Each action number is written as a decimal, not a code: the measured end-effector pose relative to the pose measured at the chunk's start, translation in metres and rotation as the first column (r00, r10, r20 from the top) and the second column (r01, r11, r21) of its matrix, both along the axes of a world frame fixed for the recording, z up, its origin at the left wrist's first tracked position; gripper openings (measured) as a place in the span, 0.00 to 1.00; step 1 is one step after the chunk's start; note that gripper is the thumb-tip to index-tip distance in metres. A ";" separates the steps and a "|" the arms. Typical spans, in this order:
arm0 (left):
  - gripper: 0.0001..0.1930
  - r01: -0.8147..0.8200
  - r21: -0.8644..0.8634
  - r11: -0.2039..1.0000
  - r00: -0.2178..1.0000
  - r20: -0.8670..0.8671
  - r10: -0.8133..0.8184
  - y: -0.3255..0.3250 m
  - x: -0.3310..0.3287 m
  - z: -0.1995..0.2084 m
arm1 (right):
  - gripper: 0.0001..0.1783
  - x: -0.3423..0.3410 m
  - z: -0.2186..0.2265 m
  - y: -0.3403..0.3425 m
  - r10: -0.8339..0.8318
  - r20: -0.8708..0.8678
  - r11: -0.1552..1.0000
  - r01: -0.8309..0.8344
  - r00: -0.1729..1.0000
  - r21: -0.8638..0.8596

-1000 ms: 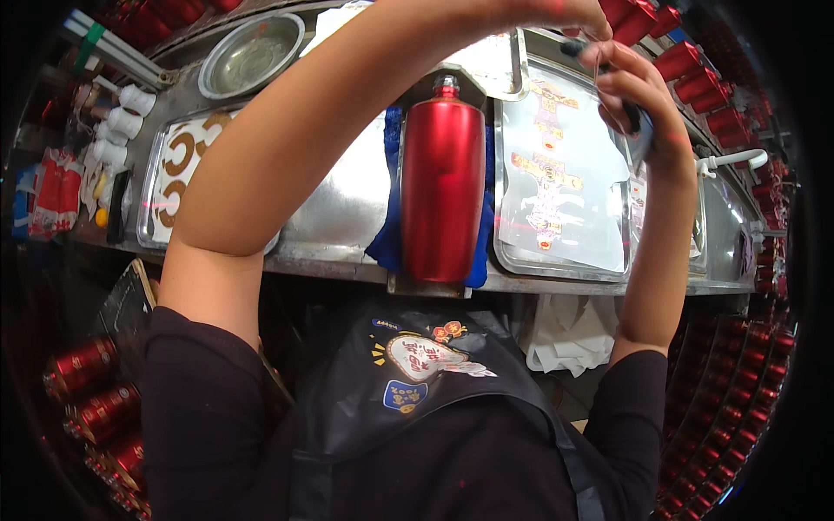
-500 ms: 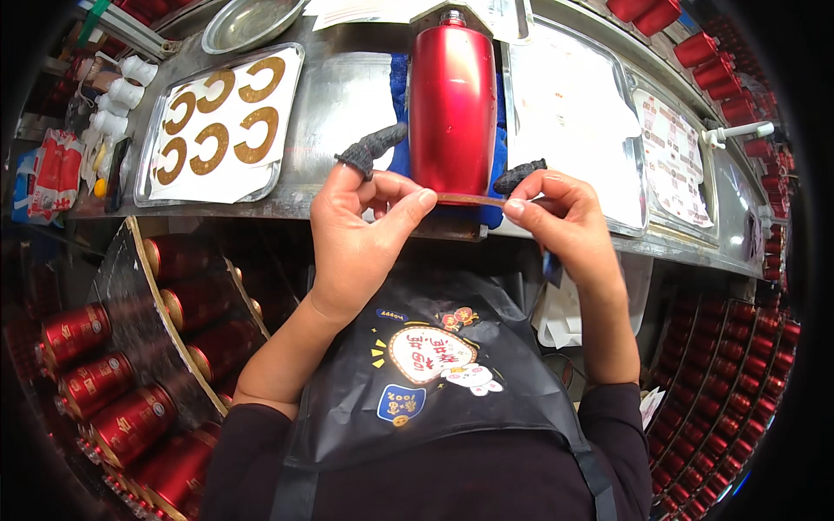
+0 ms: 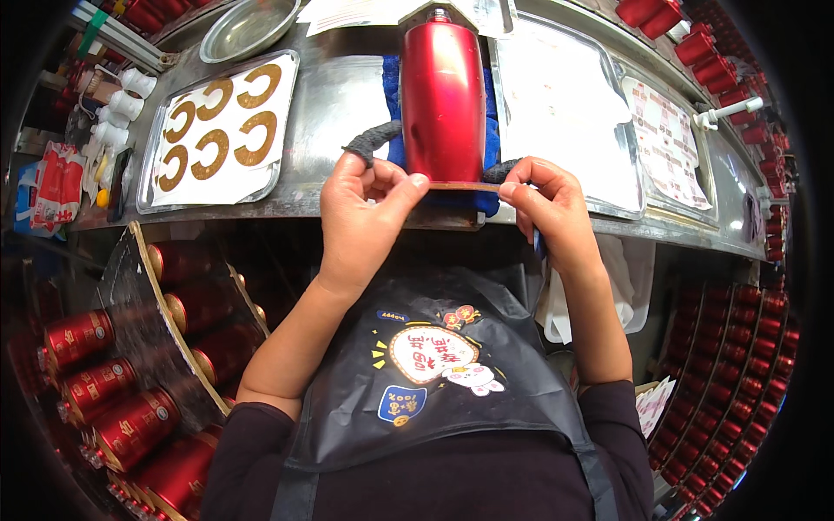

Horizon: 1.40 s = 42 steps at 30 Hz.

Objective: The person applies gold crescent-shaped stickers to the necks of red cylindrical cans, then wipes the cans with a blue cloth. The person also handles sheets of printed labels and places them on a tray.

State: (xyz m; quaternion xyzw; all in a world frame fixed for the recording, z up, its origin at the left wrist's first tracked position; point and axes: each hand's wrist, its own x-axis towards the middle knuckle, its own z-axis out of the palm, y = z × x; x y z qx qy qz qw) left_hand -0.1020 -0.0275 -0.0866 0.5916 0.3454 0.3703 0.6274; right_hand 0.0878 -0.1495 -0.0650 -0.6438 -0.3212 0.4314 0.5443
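A glossy red bottle (image 3: pixel 445 104) lies on a blue cloth (image 3: pixel 391 80) on the metal bench, its neck at the far end and its base toward me. Between my hands a thin gold-brown strip (image 3: pixel 465 186) is stretched level along the base end of the bottle. My left hand (image 3: pixel 360 213) pinches its left end with thumb and fingers, and my right hand (image 3: pixel 556 208) pinches the right end. Black finger covers sit on both index fingers, which reach beside the bottle. Something small and blue shows below the right palm; its kind is unclear.
On the left, a tray (image 3: pixel 146 187) bears several gold C-shaped pieces (image 3: pixel 208 152) on white paper. A metal bowl (image 3: pixel 248 30) is behind it. To the right are a white-lined tray (image 3: pixel 565 113) and a printed sheet (image 3: pixel 665 139). Racked red bottles (image 3: pixel 130 425) flank me on both sides.
Both hands have shifted slightly up the picture with the strip, bringing it against the bottle's base end. The grip on both ends stays the same. The view has shifted slightly.
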 end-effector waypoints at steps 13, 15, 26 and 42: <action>0.36 0.148 0.077 0.986 0.982 0.106 -0.155 0.008 0.006 -0.020 | 0.06 -0.002 -0.002 -0.002 -0.059 -0.071 0.997 0.062 0.996 0.043; 0.35 0.156 0.091 0.984 0.981 0.098 -0.165 0.006 0.009 -0.019 | 0.06 -0.001 -0.003 -0.002 -0.063 -0.115 0.996 0.070 0.991 0.054; 0.31 0.208 -0.139 0.968 0.957 0.234 -0.172 0.010 0.000 -0.016 | 0.06 0.000 -0.005 0.000 -0.050 -0.143 0.996 0.060 0.988 0.067; 0.32 0.196 -0.021 0.980 0.964 0.186 -0.189 0.009 0.005 -0.019 | 0.06 0.002 -0.005 0.000 -0.050 -0.135 0.996 0.059 0.990 0.064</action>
